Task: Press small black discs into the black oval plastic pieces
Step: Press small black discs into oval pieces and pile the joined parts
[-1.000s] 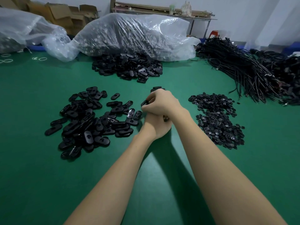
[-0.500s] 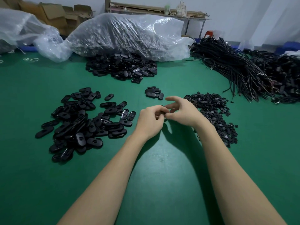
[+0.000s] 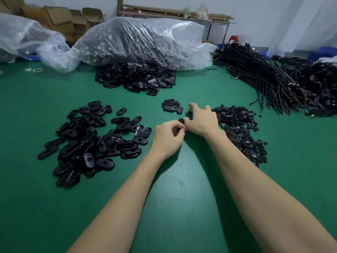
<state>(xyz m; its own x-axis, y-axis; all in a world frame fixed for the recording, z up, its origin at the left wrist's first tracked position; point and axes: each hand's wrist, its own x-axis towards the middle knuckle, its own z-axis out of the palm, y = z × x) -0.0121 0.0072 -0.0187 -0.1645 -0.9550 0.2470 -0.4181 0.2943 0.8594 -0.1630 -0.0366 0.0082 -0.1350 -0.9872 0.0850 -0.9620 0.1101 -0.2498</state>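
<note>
- The left hand (image 3: pixel 168 138), at the centre of the frame, has its fingers curled and grasps a black oval plastic piece (image 3: pixel 181 121), whose rounded end shows just above the fingertips.
- The right hand (image 3: pixel 201 121) sits just right of it, its thumb touching the same oval piece; its other fingers are spread and relaxed, pointing toward the upper part of the frame. Whether it pinches a disc cannot be told.
- Just right of the right hand, partly behind the right forearm, lies a heap of small black discs (image 3: pixel 240 128) on the green table surface (image 3: pixel 175 198).
- Just above the hands sits a small cluster of black oval pieces (image 3: pixel 172 105).
- To the left of the left hand spreads a large loose pile of black oval plastic pieces (image 3: pixel 87 141).
- Further up, at centre top, another mound of dark oval pieces (image 3: pixel 135 77) spills from under a clear plastic bag (image 3: pixel 144 41).
- At the upper right lie bundles of black cords (image 3: pixel 259 73).
- At the upper left stand brown cardboard boxes (image 3: pixel 60 17) behind a second clear plastic bag (image 3: pixel 25 35).
</note>
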